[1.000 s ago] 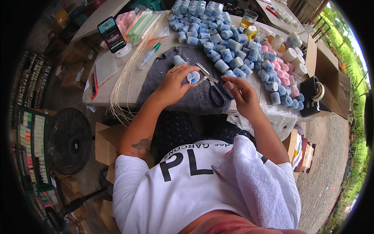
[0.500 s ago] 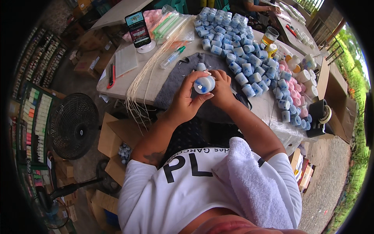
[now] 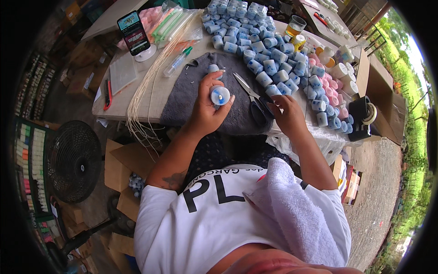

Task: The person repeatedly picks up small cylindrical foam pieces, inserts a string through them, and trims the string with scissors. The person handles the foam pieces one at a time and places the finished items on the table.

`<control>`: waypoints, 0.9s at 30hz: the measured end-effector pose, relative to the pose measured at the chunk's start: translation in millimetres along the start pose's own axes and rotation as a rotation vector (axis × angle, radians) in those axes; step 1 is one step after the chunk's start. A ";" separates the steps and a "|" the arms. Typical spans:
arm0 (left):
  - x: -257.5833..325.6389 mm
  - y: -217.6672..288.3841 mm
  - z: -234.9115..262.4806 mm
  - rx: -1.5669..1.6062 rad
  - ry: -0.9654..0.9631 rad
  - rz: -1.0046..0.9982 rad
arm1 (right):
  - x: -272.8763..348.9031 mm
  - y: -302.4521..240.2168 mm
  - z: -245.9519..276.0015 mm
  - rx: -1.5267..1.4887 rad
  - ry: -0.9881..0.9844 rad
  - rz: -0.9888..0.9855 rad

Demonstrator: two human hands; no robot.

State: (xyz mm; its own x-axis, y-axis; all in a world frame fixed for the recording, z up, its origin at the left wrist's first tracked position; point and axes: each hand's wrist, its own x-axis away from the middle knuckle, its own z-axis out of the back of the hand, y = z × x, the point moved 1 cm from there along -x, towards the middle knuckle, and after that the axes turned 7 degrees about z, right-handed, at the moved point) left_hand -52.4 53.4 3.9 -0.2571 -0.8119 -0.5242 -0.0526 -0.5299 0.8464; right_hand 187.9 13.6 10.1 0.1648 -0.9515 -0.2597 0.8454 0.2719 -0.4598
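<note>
My left hand (image 3: 208, 106) is closed round a short white-and-blue candle (image 3: 220, 96), tilted so its round end with a small pale spot in the middle faces up. Just beyond those fingers, another blue candle (image 3: 213, 68) rests on the dark grey towel (image 3: 182, 98). My right hand (image 3: 288, 112) is at the black handles of the scissors (image 3: 248, 93), with thumb and fingers closed at the nearer loop. The scissors' blades lie open on the towel, pointing away from me. My right fingertips partly hide the handle.
Many blue-and-white candles (image 3: 269, 67) crowd the right side, with pink ones (image 3: 329, 95) beside them. A tape dispenser (image 3: 363, 119) stands at the right edge. Wick strands (image 3: 150, 86), a marker (image 3: 178, 62), a phone (image 3: 132, 34) and a red cutter (image 3: 108, 94) lie left. A glass (image 3: 295, 26) stands behind.
My right hand has let go of the candle and moved right to the scissors, which are now uncovered. My left hand keeps the candle. The whole view has shifted slightly.
</note>
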 end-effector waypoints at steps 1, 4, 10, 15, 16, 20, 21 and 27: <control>-1.2 -5.2 -5.0 -0.104 0.012 -0.039 | 6.4 -6.9 0.0 -0.009 -0.069 -0.044; -1.5 -1.6 -18.8 -0.151 -0.050 -0.075 | 2.2 -16.7 -13.1 0.090 -0.068 -0.058; 5.9 4.3 -20.3 -0.140 -0.063 0.107 | -21.6 14.0 17.2 -0.324 -0.423 -0.149; 8.4 0.7 -19.6 -0.209 -0.060 0.092 | -2.4 -9.0 52.6 -1.366 0.208 0.064; 7.2 3.0 -19.9 -0.216 -0.065 0.097 | 2.9 -28.1 65.6 -1.358 0.331 0.210; 2.4 5.0 -26.9 -0.284 -0.028 0.036 | 27.7 -71.4 83.8 -1.151 0.743 0.403; -0.3 5.1 -31.1 -0.275 -0.031 0.027 | 31.1 -72.1 75.4 -1.072 0.733 0.520; -3.6 -7.7 -32.5 -0.308 0.024 0.102 | 15.7 -82.2 41.2 -1.039 0.424 0.541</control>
State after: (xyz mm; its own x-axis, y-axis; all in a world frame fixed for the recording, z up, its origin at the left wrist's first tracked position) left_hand -19.7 52.4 -3.7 -0.2228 -0.8683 -0.4431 0.2678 -0.4916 0.8287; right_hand 141.9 -29.6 78.8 0.0263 -0.6130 -0.7897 -0.1132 0.7830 -0.6116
